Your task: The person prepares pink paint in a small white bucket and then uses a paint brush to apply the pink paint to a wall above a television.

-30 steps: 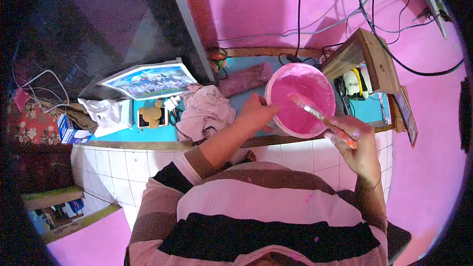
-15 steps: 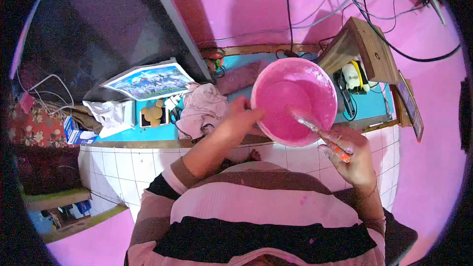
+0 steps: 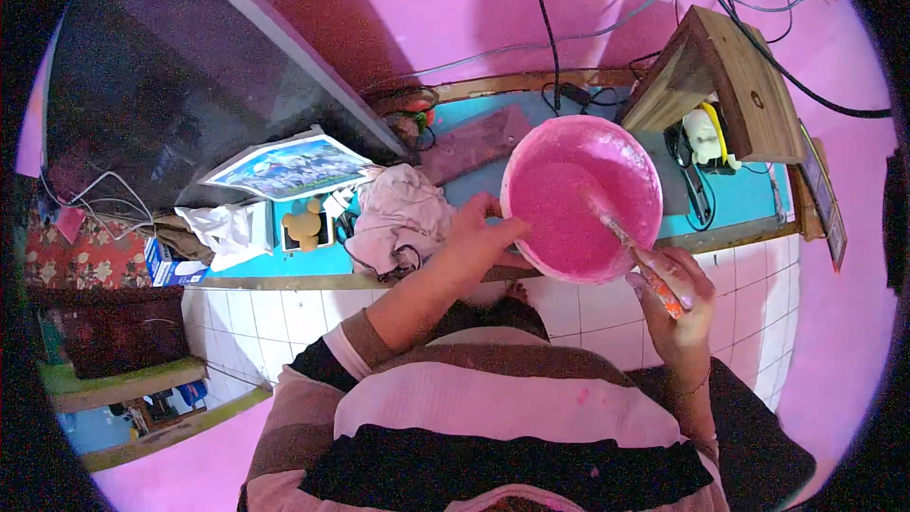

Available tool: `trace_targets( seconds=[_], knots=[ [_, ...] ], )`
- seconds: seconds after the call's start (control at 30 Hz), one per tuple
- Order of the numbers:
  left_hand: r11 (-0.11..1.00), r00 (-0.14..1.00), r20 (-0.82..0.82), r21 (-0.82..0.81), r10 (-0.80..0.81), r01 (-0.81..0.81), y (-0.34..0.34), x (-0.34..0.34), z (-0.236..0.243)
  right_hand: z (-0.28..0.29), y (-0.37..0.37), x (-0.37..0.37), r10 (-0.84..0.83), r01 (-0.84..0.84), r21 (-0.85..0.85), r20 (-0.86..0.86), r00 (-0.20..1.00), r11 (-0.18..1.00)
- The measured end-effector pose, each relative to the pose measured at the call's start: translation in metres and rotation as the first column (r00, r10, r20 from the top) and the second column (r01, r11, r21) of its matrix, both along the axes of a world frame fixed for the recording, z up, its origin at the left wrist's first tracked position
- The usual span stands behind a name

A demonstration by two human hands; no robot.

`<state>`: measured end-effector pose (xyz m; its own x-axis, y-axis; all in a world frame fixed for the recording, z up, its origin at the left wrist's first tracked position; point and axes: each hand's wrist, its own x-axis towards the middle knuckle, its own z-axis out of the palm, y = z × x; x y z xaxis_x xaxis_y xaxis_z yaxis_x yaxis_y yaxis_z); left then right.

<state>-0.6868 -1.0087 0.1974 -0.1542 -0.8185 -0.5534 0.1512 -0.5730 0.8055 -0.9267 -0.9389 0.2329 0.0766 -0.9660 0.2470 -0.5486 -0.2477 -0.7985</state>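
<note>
Over the front edge of the blue shelf [image 3: 749, 207] is a bucket [image 3: 643, 175], its mouth turned up toward the view. Pink paint [image 3: 555, 213] covers the bottom, and paler smears coat the inner wall, mostly at the right. Whether the bucket rests on the shelf or is held up cannot be told.

The right hand [image 3: 675, 289] is closed around the orange handle of a brush [image 3: 616, 226], whose bristle end dips inside the bucket. The left hand [image 3: 482, 239] is at the bucket's left rim, thumb and finger a little apart; how firmly it grips cannot be told.

To the right, an open wooden box [image 3: 758, 100] stands beside a white thing with a yellow band [image 3: 703, 136]. Left of the bucket lies a crumpled cloth [image 3: 398, 220], then a shallow box [image 3: 328, 230] with a brown rounded figure [image 3: 302, 225] on it. Farther left are a white bag [image 3: 223, 232] and a blue-and-white carton [image 3: 172, 264], its contents hidden.
</note>
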Motion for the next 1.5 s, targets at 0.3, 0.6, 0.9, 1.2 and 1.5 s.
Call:
trace_targets(
  seconds=[0.3, 0.6, 0.9, 1.2, 1.5],
  knots=[
    [0.792, 0.547, 0.794, -0.503, 0.265, 0.346, -0.064, 0.051, -0.045, -0.008, -0.006, -0.001, -0.01, 0.0, -0.084, -0.112, 0.994, 0.996],
    [0.767, -0.424, 0.805, -0.058, 0.415, 0.639, -0.173, 0.069, -0.135, -0.013, -0.007, -0.005, -0.04, 0.031, -0.122, -0.077, 0.996, 0.992],
    [0.839, -0.341, 0.911, 0.364, -0.23, 0.405, -0.219, 0.078, -0.143, -0.005, -0.013, -0.004, 0.0, -0.011, -0.114, -0.095, 0.995, 0.993],
    [0.807, -0.378, 0.896, 0.396, -0.234, 0.439, -0.215, 0.072, -0.111, -0.003, -0.016, -0.003, -0.011, 0.007, -0.035, -0.12, 0.993, 0.999],
    [0.834, -0.273, 0.91, 0.4, -0.312, 0.379, -0.224, 0.085, -0.113, -0.002, -0.017, 0.0, -0.03, 0.031, 0.01, -0.12, 0.992, 0.999]
  ],
)
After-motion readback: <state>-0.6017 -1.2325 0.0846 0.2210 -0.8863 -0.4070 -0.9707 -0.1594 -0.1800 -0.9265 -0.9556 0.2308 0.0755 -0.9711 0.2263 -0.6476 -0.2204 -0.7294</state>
